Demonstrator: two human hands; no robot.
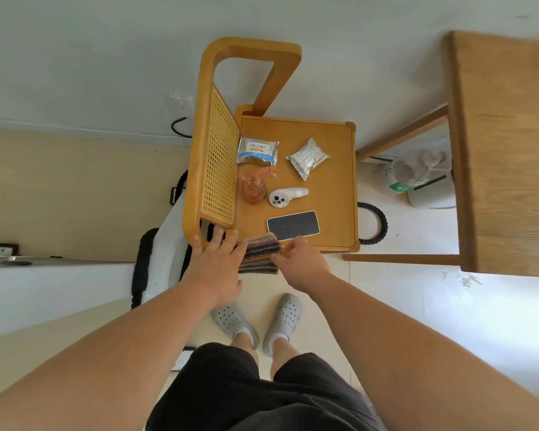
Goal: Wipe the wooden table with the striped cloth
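The striped cloth point(260, 254) drapes over the near edge of the table point(332, 213), just beside the phone point(293, 225). My left hand point(219, 259) rests on its left side, fingers spread; my right hand point(300, 259) pinches its right edge. I should bunch it firmly and avoid the phone.

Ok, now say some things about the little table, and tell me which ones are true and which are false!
1. The phone lies on the wooden table. True.
2. The striped cloth is on the floor. False: it lies at the table's near edge, partly hanging over it.
3. The spray bottle is blue. False: it is orange.
4. The right hand grips the striped cloth. True.
5. The left hand holds the white controller. False: it rests with straight fingers at the table's edge, next to the cloth, and the controller lies untouched on the table.
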